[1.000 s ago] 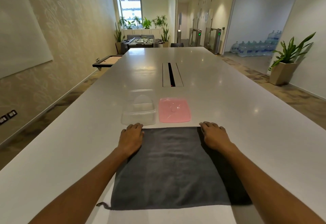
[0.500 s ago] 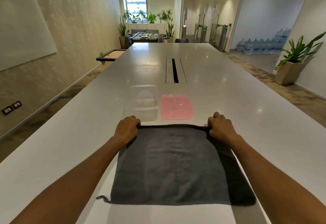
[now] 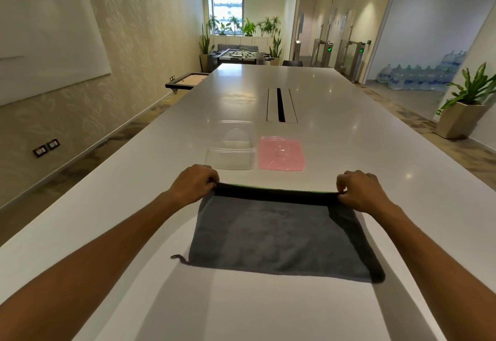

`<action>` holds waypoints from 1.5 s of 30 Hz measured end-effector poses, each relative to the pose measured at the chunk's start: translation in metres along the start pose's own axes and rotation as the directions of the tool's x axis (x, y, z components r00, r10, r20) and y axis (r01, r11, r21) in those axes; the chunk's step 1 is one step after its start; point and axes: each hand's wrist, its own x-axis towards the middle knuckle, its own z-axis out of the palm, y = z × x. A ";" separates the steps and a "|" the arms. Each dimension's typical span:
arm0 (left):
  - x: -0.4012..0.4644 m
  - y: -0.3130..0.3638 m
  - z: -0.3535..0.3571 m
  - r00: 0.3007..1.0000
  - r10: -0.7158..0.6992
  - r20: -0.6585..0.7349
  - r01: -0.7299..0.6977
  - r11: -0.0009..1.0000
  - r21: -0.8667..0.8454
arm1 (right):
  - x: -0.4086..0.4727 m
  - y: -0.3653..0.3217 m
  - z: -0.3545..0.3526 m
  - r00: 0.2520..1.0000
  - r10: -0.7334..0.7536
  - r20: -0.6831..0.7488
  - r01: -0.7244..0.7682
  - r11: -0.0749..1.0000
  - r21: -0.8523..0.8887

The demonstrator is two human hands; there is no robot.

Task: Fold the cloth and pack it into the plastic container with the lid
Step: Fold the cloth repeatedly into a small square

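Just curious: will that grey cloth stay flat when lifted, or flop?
Probably flop: the grey cloth already sags between the left hand and right hand pinching its far corners. It looks soft and light, unlikely to slip.

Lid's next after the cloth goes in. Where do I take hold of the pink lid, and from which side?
The pink lid lies flat on the table, right of the clear container, so its top offers little to grip. Probably best to come from its open right side and pinch the rim; the small centre knob looks too low.
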 end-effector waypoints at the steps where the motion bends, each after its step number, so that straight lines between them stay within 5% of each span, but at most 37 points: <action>1: -0.005 0.000 -0.001 1.000 0.010 0.019 -0.010 1.000 0.000 | -0.005 0.000 0.001 1.000 -0.005 0.018 0.005 1.000 -0.004; 17: -0.038 -0.005 0.000 0.959 0.070 0.274 -0.087 0.995 0.051 | -0.050 -0.008 0.012 0.994 -0.031 0.102 0.034 0.999 -0.030; 23: -0.031 0.023 0.016 0.996 0.045 0.075 -0.036 0.991 -0.126 | -0.041 -0.055 0.020 0.996 -0.045 -0.080 0.057 0.985 0.160; 28: -0.017 0.083 0.054 0.997 0.038 0.065 -0.017 0.956 -0.292 | -0.018 -0.139 0.051 0.982 -0.190 0.012 0.184 0.964 0.193; 32: -0.015 0.092 0.083 0.979 -0.041 0.197 0.072 0.986 -0.153 | -0.012 -0.167 0.074 0.971 -0.178 0.158 0.150 0.973 0.175; 38: -0.021 0.074 0.094 0.980 -0.075 0.183 0.067 0.997 0.048 | -0.013 -0.142 0.081 0.982 -0.108 0.157 0.081 0.983 0.167; 45: -0.025 0.052 0.094 0.963 -0.201 0.181 0.189 0.979 0.081 | -0.024 -0.099 0.080 0.990 0.010 0.138 -0.029 0.990 0.140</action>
